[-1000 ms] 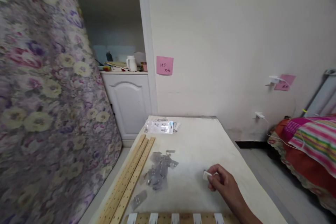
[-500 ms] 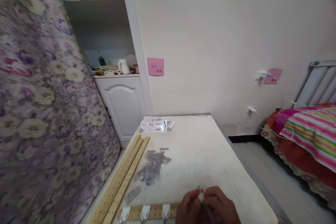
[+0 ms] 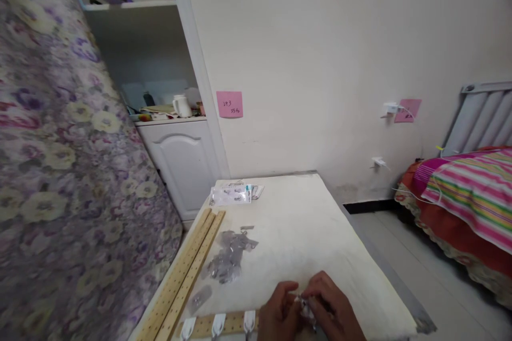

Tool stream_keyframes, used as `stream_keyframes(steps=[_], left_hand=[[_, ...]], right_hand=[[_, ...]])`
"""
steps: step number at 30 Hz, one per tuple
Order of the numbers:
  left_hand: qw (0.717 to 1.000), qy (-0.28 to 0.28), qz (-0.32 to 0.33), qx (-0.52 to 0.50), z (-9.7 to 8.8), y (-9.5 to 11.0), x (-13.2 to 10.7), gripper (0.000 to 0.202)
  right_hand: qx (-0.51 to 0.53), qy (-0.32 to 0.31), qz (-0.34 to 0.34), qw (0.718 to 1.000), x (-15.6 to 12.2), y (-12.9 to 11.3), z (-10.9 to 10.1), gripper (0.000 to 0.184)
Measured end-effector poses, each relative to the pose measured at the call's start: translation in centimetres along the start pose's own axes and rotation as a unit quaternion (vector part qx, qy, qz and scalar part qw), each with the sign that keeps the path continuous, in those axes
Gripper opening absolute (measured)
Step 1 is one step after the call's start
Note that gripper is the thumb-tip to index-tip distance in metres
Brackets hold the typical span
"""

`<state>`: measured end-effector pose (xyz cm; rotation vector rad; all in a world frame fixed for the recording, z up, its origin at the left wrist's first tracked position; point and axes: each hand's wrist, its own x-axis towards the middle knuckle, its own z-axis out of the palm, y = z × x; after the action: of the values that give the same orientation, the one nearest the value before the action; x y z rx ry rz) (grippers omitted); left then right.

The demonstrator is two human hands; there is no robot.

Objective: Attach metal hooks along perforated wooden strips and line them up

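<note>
A small piece is pinched by the left hand and right hand, near the drilled strip.

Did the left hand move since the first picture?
Yes: the left hand, out of view then, has come in, right of three white hooks, hiding part of the wooden strip.

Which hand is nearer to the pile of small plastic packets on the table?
Left. The left hand is just right of the pile and closer to the camera; the right hand is farther right.
</note>
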<state>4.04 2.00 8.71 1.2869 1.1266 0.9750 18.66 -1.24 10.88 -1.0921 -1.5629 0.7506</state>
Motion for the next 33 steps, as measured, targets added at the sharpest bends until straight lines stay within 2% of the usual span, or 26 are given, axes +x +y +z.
stream_keyframes(steps=[3,5,8,11,15,22,26,29,33], left_hand=[[0.997,-0.001,0.023,0.075,-0.5,0.9,-0.2,0.023],[0.997,-0.006,0.015,0.080,-0.7,1.1,-0.1,0.020],[0.999,-0.010,0.003,0.044,-0.8,0.8,0.1,0.022],[1.000,-0.018,-0.011,-0.016,-0.5,0.3,0.2,0.023],[0.997,-0.038,-0.043,-0.051,0.1,0.3,0.1,0.024],[0.994,0.021,-0.082,-0.068,0.3,-0.4,0.7,0.024],[0.992,0.052,-0.076,-0.085,-0.1,-1.3,1.1,0.034],[0.987,0.025,-0.105,-0.116,0.2,-1.7,0.9,0.036],[0.971,-0.010,-0.150,-0.184,1.5,-2.1,0.2,0.028]], right_hand=[[0.033,-0.005,0.005,0.999,-0.1,-0.1,-0.1,0.034],[0.044,-0.009,0.008,0.999,-0.1,0.1,-0.2,0.036],[0.039,0.008,0.030,0.999,-0.1,0.8,-0.3,0.034],[0.036,0.025,0.086,0.995,0.0,1.4,-0.4,0.032],[0.076,0.001,0.161,0.984,0.1,1.5,-0.3,0.031],[0.152,-0.059,0.209,0.964,0.1,1.3,-0.1,0.031],[0.127,-0.058,0.211,0.968,0.0,0.9,0.0,0.027],[0.098,-0.037,0.190,0.976,0.1,0.7,-0.1,0.022],[0.081,-0.011,0.176,0.981,0.1,1.4,-0.3,0.024]])
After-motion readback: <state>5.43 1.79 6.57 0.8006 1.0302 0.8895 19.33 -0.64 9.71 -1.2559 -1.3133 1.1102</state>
